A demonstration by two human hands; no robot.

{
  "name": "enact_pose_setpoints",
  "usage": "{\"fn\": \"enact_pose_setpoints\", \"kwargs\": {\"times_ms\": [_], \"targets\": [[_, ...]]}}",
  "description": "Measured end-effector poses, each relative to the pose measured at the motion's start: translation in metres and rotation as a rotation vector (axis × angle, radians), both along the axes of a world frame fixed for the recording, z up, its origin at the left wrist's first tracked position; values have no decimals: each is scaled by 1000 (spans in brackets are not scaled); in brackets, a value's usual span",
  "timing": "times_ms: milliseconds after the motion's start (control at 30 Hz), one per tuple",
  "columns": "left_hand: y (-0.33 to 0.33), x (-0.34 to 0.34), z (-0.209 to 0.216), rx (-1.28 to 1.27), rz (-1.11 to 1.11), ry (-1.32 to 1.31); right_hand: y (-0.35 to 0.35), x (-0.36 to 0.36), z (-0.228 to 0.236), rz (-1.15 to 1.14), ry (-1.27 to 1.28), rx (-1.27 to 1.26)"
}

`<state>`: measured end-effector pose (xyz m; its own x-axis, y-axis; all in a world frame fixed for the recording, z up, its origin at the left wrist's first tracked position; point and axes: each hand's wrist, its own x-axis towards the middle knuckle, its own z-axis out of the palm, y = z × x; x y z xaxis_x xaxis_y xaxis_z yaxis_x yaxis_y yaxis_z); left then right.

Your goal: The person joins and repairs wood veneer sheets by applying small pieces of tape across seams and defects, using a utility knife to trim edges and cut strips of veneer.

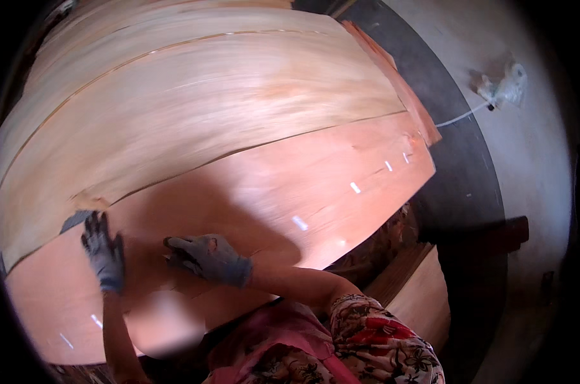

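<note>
Left hand [103, 255] in a grey glove, fingers [95, 225] spread wide and laid flat, holding nothing, pressing on the near veneer sheet [290, 192] right at a ragged notch [79, 219] in its far edge. Right hand [210, 257], gloved too, fingers [178, 246] loosely open and flat on the same sheet, just beside the left, gripping nothing.

Likely trouble: a tear running on from that notch if either palm drags sideways, thin veneer splitting readily along the grain. Splinters at the ragged edge catching the glove tips. Uneven pressure from one palm perhaps skewing the sheet off the stack [194, 96] beneath, with the right corner [424, 160] already hanging past the layers under it. Pale tape patches [299, 223] possibly marking earlier splits, so weak spots there as well.

Sheet itself: reddish-orange, thin, broad, smooth, fine grain running lengthwise, lying topmost and nearest, across the lower half of the view. Beyond it paler tan sheets, overlapped, edges bowed by the lens. Dark surface [456, 185] showing at the right, then a grey floor [533, 166] with a white crumpled scrap [504, 83] and a cord.
</note>
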<state>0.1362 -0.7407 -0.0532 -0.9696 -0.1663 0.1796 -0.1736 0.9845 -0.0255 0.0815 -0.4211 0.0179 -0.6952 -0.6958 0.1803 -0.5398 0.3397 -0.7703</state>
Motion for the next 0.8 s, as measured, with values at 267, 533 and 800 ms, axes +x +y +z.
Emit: {"fn": "enact_pose_setpoints", "kwargs": {"times_ms": [267,533,800], "targets": [[-4,4,-13,-74,-4,-52,147,-55,-18,-315,-31,-207],[9,-19,-28,-255,143,-221,260,-20,-11,-364,-172,-18],[-4,-25,-46,-114,360,-222,299,-46,23,-325,-141,51]]}}
